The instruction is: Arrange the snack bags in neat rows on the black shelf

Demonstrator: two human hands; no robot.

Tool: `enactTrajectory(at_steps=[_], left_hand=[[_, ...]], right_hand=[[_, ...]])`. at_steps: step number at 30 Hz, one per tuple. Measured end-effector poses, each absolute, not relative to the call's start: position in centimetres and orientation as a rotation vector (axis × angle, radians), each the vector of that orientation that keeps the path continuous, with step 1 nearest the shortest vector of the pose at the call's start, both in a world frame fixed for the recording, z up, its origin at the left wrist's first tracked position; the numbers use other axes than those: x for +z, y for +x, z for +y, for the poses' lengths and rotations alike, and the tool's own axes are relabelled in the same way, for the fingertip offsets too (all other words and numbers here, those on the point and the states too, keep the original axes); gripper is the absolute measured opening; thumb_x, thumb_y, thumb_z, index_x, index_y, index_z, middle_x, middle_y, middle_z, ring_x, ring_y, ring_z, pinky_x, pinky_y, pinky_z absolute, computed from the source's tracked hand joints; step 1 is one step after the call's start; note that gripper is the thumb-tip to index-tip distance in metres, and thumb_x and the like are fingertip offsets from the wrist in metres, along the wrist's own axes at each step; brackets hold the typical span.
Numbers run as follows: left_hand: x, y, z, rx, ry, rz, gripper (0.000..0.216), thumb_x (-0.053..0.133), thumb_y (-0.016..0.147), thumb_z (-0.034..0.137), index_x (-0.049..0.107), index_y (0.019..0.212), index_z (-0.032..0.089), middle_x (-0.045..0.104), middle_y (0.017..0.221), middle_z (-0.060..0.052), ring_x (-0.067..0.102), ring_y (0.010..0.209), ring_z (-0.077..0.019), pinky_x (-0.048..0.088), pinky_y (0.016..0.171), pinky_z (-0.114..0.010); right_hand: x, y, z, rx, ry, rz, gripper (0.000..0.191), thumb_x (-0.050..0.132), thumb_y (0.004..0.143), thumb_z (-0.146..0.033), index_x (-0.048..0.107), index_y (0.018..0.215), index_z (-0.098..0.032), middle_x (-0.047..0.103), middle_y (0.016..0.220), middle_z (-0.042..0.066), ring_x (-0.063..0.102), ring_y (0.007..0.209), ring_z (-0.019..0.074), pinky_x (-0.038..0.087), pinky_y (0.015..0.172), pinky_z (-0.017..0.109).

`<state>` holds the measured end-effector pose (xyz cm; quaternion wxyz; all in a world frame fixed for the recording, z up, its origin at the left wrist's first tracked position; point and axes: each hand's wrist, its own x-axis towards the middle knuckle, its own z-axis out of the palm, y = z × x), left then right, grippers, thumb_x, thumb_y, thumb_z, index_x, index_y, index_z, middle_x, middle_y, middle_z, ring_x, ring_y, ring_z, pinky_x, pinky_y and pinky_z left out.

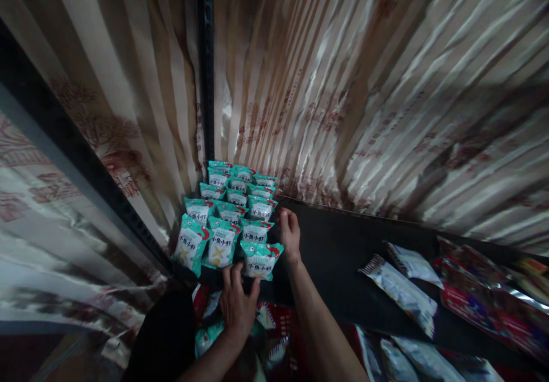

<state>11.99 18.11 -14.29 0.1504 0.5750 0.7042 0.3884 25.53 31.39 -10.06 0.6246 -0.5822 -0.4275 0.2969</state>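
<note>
Snack packets (230, 214), teal and white with dark Chinese lettering and touches of red, stand packed in three columns in the corner of a black shelf (330, 245). They run back in close rows, each leaning near the one behind; the front packet of the right column (260, 261) sits a little nearer the person than its two neighbours, the front middle packet (222, 242) and the front left packet (191, 243), and that left one tilts slightly.

At the front, the left hand (238, 307) has its fingers spread apart, the tips close to the lower edges of the middle and right packets; contact is hard to make out. Beside the right column, the right hand (289, 233) is raised with its fingers curled inward; whether they grip or touch anything cannot be told.

Below the left hand lie a single teal packet (209, 339) and red printed packaging, in shadow. Farther right on the shelf, two white-and-blue packets (401, 290) lie near each other, with shiny red packets (476, 302) beyond them; more pale packets (422, 362) lie along the lower edge. Behind everything hangs pleated sheeting (274, 67) with reddish-brown printing, and a dark upright post (207, 67) rises at the corner.
</note>
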Motion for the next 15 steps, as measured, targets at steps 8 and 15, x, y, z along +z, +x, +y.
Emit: enactTrajectory(at_steps=[8, 15], left_hand=[[-13.7, 11.7, 18.0, 1.101, 1.645, 1.981, 0.034, 0.052, 0.083, 0.035, 0.054, 0.112, 0.018, 0.054, 0.097, -0.007, 0.061, 0.078, -0.0185, 0.05, 0.066, -0.03], [-13.6, 11.7, 18.0, 1.099, 1.633, 2.001, 0.034, 0.052, 0.082, 0.034, 0.054, 0.112, 0.018, 0.053, 0.098, -0.007, 0.06, 0.076, -0.0175, 0.05, 0.067, -0.03]], right_hand=[[-9.9, 25.3, 29.8, 1.008, -1.217, -1.241, 0.038, 0.073, 0.063, -0.048, 0.067, 0.086, -0.018, 0.065, 0.079, 0.003, 0.056, 0.071, 0.0167, 0.045, 0.066, 0.028], [-10.1, 24.5, 30.0, 0.953, -1.222, -1.064, 0.038, 0.071, 0.062, -0.052, 0.063, 0.079, -0.019, 0.061, 0.068, 0.0, 0.054, 0.063, 0.0152, 0.044, 0.059, 0.027]])
